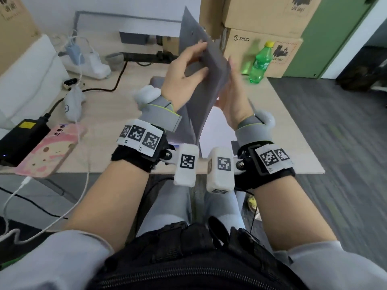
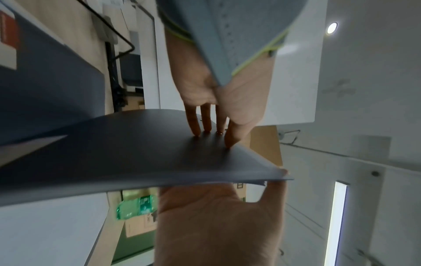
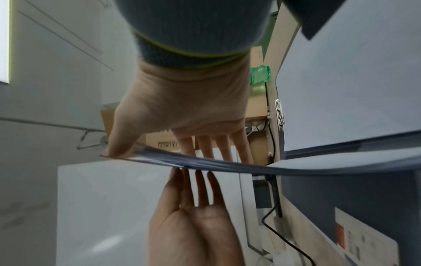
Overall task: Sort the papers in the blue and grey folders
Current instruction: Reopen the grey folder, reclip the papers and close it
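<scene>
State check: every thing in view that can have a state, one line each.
grey folder, raised and bowed between both hands; open or closed unclear.
left hand, fingers straight, pressing the folder's face.
right hand, thumb hooked over the folder's edge, fingers behind.
blue folder, flat on the table.
green bottle, upright, capped.
phone, face down, cable plugged in.

Two printed marks are legible.
"PICO" is printed on the lower cardboard box (image 1: 276, 39); "UN 3481" on the upper cardboard box (image 1: 261, 15).
</scene>
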